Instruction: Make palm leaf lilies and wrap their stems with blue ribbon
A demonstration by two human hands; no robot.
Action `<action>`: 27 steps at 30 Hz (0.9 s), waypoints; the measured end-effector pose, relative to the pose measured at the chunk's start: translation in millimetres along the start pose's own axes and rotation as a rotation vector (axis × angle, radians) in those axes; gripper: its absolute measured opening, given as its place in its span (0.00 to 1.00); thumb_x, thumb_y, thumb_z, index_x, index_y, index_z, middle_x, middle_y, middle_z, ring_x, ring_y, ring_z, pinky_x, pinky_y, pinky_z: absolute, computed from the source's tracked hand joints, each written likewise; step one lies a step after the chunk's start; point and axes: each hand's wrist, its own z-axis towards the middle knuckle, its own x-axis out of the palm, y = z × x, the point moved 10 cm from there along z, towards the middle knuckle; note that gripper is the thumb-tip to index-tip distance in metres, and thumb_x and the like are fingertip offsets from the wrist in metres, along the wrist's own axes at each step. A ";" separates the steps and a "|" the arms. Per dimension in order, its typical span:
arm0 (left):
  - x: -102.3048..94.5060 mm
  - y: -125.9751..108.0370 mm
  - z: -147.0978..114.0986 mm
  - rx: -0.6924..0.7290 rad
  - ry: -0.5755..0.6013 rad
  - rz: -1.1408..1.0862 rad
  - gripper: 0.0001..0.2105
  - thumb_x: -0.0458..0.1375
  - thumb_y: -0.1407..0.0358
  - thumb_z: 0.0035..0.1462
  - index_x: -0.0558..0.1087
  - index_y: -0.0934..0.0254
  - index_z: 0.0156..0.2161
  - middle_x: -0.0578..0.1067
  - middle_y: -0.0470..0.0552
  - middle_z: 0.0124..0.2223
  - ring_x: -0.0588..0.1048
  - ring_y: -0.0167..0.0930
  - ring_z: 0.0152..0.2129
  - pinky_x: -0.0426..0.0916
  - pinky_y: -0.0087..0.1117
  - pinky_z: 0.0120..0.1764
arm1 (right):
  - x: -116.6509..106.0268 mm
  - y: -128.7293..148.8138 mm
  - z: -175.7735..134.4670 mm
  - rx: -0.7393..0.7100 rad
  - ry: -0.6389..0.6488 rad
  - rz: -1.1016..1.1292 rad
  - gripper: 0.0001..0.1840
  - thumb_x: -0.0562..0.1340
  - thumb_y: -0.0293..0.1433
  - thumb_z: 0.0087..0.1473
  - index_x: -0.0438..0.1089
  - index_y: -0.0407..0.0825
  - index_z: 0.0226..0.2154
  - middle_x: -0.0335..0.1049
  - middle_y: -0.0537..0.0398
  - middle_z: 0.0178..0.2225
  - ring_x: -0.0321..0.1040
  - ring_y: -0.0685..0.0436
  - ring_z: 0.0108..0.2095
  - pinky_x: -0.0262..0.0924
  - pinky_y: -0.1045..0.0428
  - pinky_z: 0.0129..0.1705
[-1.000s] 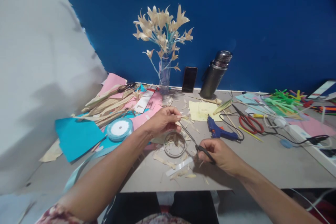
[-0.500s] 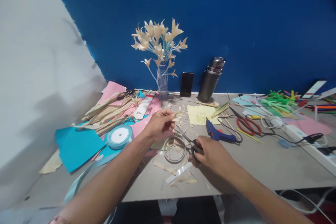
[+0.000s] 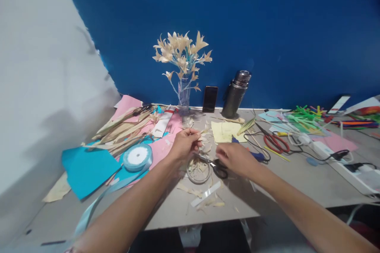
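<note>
My left hand [image 3: 187, 142] is closed in a pinch above the middle of the table. Between its thumb and fingertips is a small piece of pale dried husk, mostly covered by the fingers. Black-handled scissors [image 3: 219, 169] lie with their blades across a clear tape roll [image 3: 198, 181]. My right hand [image 3: 234, 158] is just above and right of the scissor handles, its fingers curled and free of the loops. Husk scraps [image 3: 192, 189] and a shiny clear strip [image 3: 206, 193] lie in front of the roll.
Husk flowers [image 3: 181, 49] stand in a clear vase [image 3: 184, 101], near a phone [image 3: 210, 99] and a flask [image 3: 236, 95]. Left are dried husks [image 3: 127, 130], blue paper [image 3: 89, 170] and a ribbon spool [image 3: 137, 157]. Right are a blue glue gun [image 3: 257, 156], red-handled scissors [image 3: 276, 143] and a power strip [image 3: 341, 164].
My right hand has let go of the black-handled scissors and risen slightly from them. They now rest on the tape roll. My left hand keeps its pinch. The view has shifted a little.
</note>
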 end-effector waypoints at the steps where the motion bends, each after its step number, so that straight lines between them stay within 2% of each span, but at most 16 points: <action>1: 0.6 1.2 -0.3 -0.002 -0.008 0.000 0.09 0.66 0.69 0.47 0.69 0.66 0.30 0.72 0.46 0.18 0.68 0.23 0.13 0.61 0.21 0.18 | -15.9 10.5 -0.1 -0.042 -0.174 -0.084 0.07 0.60 0.30 0.62 0.72 0.48 0.34 0.75 0.52 0.34 0.70 0.45 0.34 0.51 0.53 0.33; 3: 1.7 3.2 -1.3 -0.006 -0.026 -0.011 0.08 0.65 0.70 0.46 0.69 0.66 0.29 0.71 0.45 0.19 0.70 0.24 0.15 0.60 0.21 0.18 | -32.9 33.8 -3.9 -0.134 -0.417 -0.198 0.09 0.58 0.33 0.65 0.72 0.48 0.38 0.74 0.50 0.39 0.70 0.44 0.37 0.52 0.52 0.34; 6: 1.7 2.8 -3.3 0.007 -0.059 -0.019 0.08 0.65 0.71 0.43 0.70 0.67 0.28 0.71 0.44 0.21 0.69 0.23 0.16 0.57 0.20 0.17 | -33.8 58.8 -5.1 -0.258 -0.554 -0.296 0.09 0.58 0.33 0.66 0.72 0.49 0.38 0.73 0.50 0.38 0.69 0.44 0.38 0.52 0.52 0.33; 9: 2.6 1.0 -4.5 0.023 -0.062 -0.003 0.08 0.66 0.70 0.43 0.71 0.67 0.28 0.71 0.45 0.21 0.67 0.21 0.15 0.54 0.20 0.16 | -30.7 63.3 -2.8 -0.279 -0.584 -0.350 0.09 0.58 0.29 0.66 0.71 0.49 0.34 0.72 0.52 0.33 0.67 0.44 0.35 0.50 0.51 0.33; 12: 4.2 1.9 -4.3 0.020 -0.040 -0.011 0.07 0.66 0.70 0.43 0.71 0.67 0.27 0.70 0.44 0.20 0.67 0.22 0.15 0.54 0.20 0.16 | -33.4 60.7 -5.1 -0.265 -0.615 -0.329 0.09 0.58 0.30 0.66 0.72 0.49 0.34 0.72 0.52 0.32 0.67 0.44 0.35 0.51 0.51 0.33; 18: 11.5 4.9 -4.4 0.006 0.042 -0.110 0.08 0.67 0.71 0.45 0.71 0.68 0.29 0.76 0.49 0.25 0.71 0.23 0.17 0.58 0.20 0.17 | -46.7 52.3 -17.8 -0.219 -0.728 -0.134 0.08 0.59 0.32 0.65 0.72 0.49 0.34 0.73 0.53 0.33 0.70 0.46 0.34 0.54 0.52 0.34; 22: 20.7 11.0 -7.1 -0.080 0.116 -0.208 0.07 0.65 0.73 0.49 0.71 0.68 0.31 0.78 0.53 0.28 0.72 0.23 0.18 0.62 0.20 0.18 | -56.2 41.4 -27.2 -0.230 -0.833 0.011 0.08 0.57 0.30 0.66 0.70 0.48 0.35 0.74 0.54 0.30 0.69 0.48 0.30 0.56 0.53 0.34; 24: 21.9 14.9 -8.1 -0.122 0.114 -0.232 0.06 0.64 0.73 0.52 0.70 0.68 0.31 0.79 0.54 0.30 0.72 0.23 0.18 0.63 0.20 0.19 | -59.0 39.3 -31.5 -0.247 -0.872 -0.029 0.09 0.57 0.29 0.66 0.70 0.48 0.34 0.74 0.54 0.29 0.69 0.48 0.30 0.56 0.53 0.34; 27: 20.6 21.5 -9.2 -0.163 0.078 -0.206 0.05 0.61 0.74 0.55 0.69 0.67 0.31 0.79 0.55 0.31 0.72 0.23 0.18 0.62 0.20 0.17 | -54.3 45.9 -33.5 -0.307 -0.852 -0.230 0.10 0.58 0.28 0.66 0.70 0.48 0.31 0.74 0.53 0.29 0.68 0.47 0.32 0.53 0.52 0.34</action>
